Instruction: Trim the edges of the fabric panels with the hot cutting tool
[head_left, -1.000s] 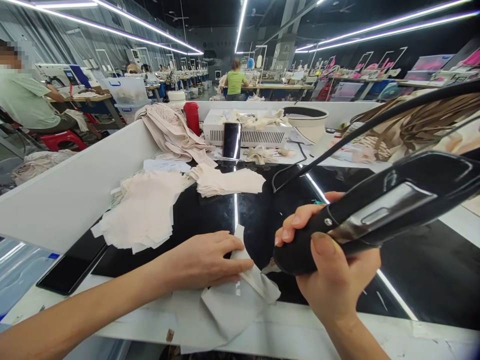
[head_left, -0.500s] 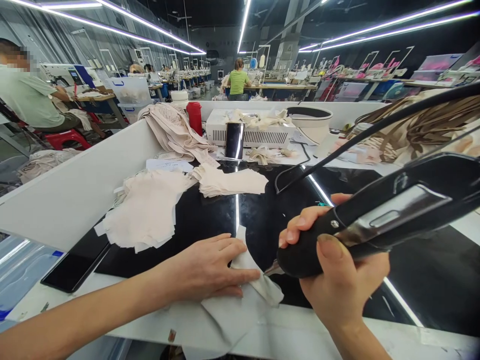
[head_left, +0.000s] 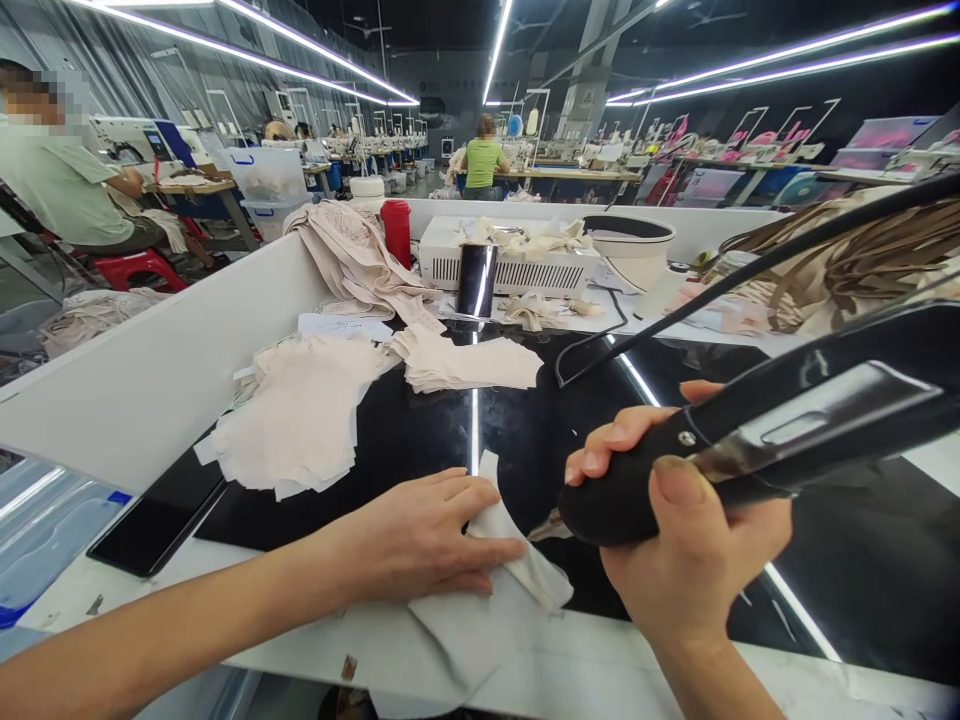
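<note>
My left hand lies flat with its fingers apart, pressing a pale cloth piece on the near edge of the black work surface. Part of that cloth is folded over beside my fingertips, and its lower end hangs past the table edge. Wrapped in my right hand is a black corded hand tool with a silver panel on its side. Its narrow metal tip points left, close to the folded cloth edge; I cannot tell whether it touches. Ahead lie a stack of cut cream pieces and a smaller stack.
A phone lies at the left by the white partition. Behind are a vented white box, a red bottle, draped fabric and a round bin. The tool's cable crosses the right side. Other people sit farther off.
My right hand and the tool have shifted slightly up and to the right. My left hand stays on the cloth. The whole view has moved a little.
</note>
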